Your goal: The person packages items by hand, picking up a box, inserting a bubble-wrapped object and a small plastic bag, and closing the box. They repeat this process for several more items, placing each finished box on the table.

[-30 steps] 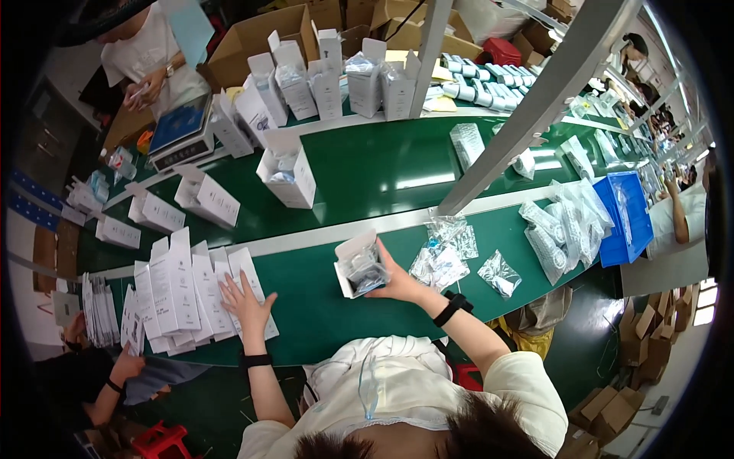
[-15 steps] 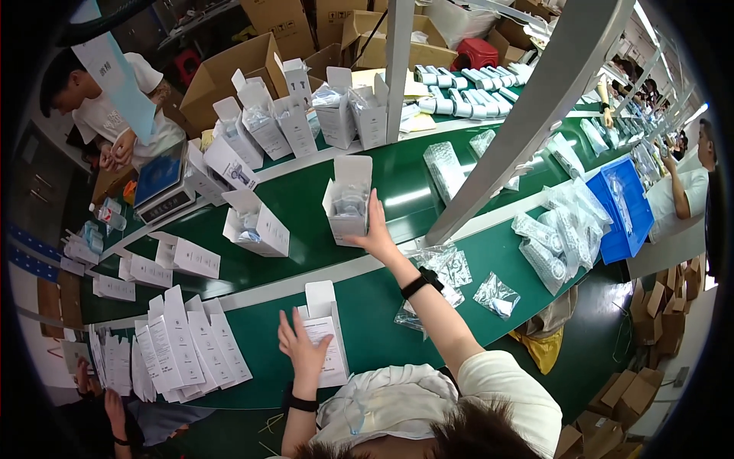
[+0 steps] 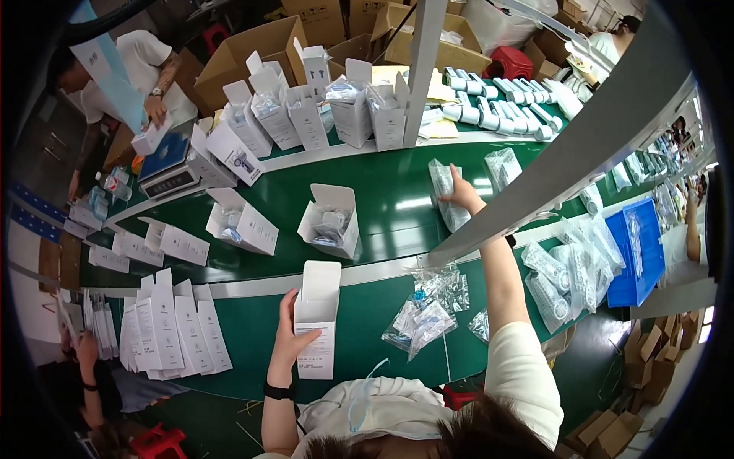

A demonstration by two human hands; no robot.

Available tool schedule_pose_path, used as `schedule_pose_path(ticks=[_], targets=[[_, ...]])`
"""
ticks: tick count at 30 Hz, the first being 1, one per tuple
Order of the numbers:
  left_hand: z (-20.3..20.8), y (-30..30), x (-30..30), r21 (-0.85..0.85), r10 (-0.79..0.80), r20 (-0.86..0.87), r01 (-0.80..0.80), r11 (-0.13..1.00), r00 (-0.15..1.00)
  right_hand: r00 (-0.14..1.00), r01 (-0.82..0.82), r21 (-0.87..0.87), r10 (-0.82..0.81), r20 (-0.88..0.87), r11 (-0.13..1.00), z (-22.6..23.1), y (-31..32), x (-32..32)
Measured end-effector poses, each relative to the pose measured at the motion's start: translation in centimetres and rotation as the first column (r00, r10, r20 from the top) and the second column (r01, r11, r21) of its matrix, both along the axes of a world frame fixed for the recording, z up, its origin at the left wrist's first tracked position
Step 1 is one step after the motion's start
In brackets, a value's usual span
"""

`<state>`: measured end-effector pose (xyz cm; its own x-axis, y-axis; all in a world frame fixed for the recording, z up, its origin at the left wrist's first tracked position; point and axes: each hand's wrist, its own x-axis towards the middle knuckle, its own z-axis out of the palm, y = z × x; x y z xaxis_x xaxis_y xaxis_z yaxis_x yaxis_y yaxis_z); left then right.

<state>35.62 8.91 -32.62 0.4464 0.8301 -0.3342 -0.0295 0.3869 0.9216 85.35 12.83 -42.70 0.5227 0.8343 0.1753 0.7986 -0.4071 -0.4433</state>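
Observation:
My left hand is closed around an open white carton at the near side of the green bench, thumb across its printed front, flap standing up. Over on the belt, my right hand grips a bubble-wrapped package, with fingers along its far edge and the thumb at its side. Beyond the left hand, an open carton with clear-bagged contents stands on the belt. Between my arms lie clear plastic bags of small parts.
Flat white cartons lean in a row at left. More bubble-wrapped packages are heaped beside a blue tray. A grey post rises close to my right forearm. Co-workers' hands work at far left and near left.
My right hand has left the filled carton and reached right to a bubble-wrapped package. My left hand has closed on the near carton. Cartons on the belt appear shifted left.

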Motion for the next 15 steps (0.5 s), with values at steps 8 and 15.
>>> schedule_pose_path(ticks=[8, 15], targets=[[0.6, -0.9, 5.9, 0.744, -0.052, -0.345, 0.307, 0.593, 0.937, 0.998, 0.057, 0.467, -0.057, -0.013, 0.882, 2.5, -11.5, -1.1], [-1.2, -2.0, 7.1, 0.796, -0.009, -0.208, 0.175, 0.58, 0.978, 0.404, 0.759, 0.569, 0.458, -0.792, 0.316, 13.0, -21.8, -17.0]])
